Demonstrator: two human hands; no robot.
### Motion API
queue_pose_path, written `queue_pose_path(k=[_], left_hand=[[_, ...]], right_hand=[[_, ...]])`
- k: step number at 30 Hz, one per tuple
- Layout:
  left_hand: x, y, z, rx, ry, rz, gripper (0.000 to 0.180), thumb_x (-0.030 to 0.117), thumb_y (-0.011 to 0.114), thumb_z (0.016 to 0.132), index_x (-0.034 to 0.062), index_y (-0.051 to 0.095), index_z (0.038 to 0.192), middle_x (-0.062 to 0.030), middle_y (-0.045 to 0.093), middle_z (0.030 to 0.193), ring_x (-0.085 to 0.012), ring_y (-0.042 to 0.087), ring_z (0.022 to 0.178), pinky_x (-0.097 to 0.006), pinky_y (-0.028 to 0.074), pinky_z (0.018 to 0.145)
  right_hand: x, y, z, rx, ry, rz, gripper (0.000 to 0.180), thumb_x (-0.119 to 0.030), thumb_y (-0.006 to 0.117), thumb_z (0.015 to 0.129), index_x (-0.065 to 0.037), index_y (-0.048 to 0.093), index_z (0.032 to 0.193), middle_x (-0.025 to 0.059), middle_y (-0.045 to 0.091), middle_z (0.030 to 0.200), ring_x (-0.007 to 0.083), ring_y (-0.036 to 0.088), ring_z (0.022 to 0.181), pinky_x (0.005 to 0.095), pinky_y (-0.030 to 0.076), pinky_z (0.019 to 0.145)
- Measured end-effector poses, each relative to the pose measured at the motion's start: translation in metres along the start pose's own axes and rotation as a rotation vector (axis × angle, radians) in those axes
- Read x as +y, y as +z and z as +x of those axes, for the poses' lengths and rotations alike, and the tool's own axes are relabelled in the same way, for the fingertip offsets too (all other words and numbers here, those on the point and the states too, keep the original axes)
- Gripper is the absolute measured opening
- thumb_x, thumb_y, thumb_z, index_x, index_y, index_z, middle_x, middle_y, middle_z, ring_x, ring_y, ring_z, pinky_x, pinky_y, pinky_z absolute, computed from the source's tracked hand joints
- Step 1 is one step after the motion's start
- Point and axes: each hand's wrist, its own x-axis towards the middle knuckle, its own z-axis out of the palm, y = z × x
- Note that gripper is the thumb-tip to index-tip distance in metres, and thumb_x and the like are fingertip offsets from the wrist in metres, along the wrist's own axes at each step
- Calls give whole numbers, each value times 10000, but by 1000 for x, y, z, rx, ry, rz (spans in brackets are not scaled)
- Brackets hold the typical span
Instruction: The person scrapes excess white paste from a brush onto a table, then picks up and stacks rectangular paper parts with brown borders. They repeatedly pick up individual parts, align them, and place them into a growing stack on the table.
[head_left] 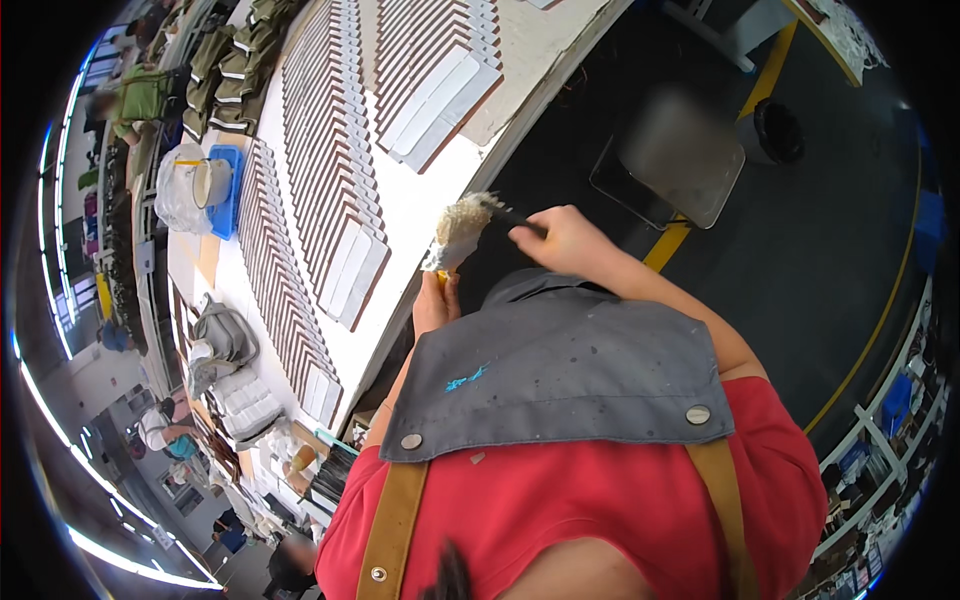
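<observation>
My left hand [437,303] is closed round the yellow handle of a brush, held upright at the table's edge. The brush [463,222] has thick cream bristles and a white-smeared lower part. My right hand [568,241] grips a slim black-handled tool [516,219]. Its far end meets the bristles from the right, and I cannot make out its tip. Beyond the brush, overlapping white strips with brown edges [352,275] lie in long slanted rows on the white table [410,215]. Another row [440,105] reaches close to the table's edge.
A blue tray [228,190] with a white tub [209,184] stands at the table's far left. Grey cloth [222,335] lies nearer. To the right are a chair [690,165] and a black bin [775,133] on the dark floor. Several people are in the left background.
</observation>
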Motion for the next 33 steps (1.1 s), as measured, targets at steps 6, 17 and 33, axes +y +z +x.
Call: queue_pose_path(k=[6, 17, 33], left_hand=[[0, 3, -3, 125, 219, 61, 125, 110, 489, 847, 18, 446, 920, -204, 544, 763, -399, 533, 696, -426, 416, 577], [-4, 1, -2, 100, 198, 69, 96, 93, 471, 834, 31, 455, 906, -185, 543, 770, -370, 541, 687, -428, 416, 571], [-12, -7, -2, 37, 190, 265, 188, 99, 490, 823, 31, 447, 993, -142, 537, 774, -321, 547, 676, -390, 436, 555]], right_hand=[[0, 1, 10, -24, 14, -242, 216, -244, 553, 741, -55, 644, 794, 160, 610, 695, 326, 596, 678, 388, 482, 655], [-11, 10, 0, -138, 21, -57, 262, -230, 563, 777, 21, 600, 710, 168, 556, 566, 267, 575, 530, 333, 441, 536], [-13, 9, 6, -161, 42, -115, 233, -245, 555, 748, -35, 644, 802, 180, 595, 662, 344, 589, 699, 388, 475, 648]])
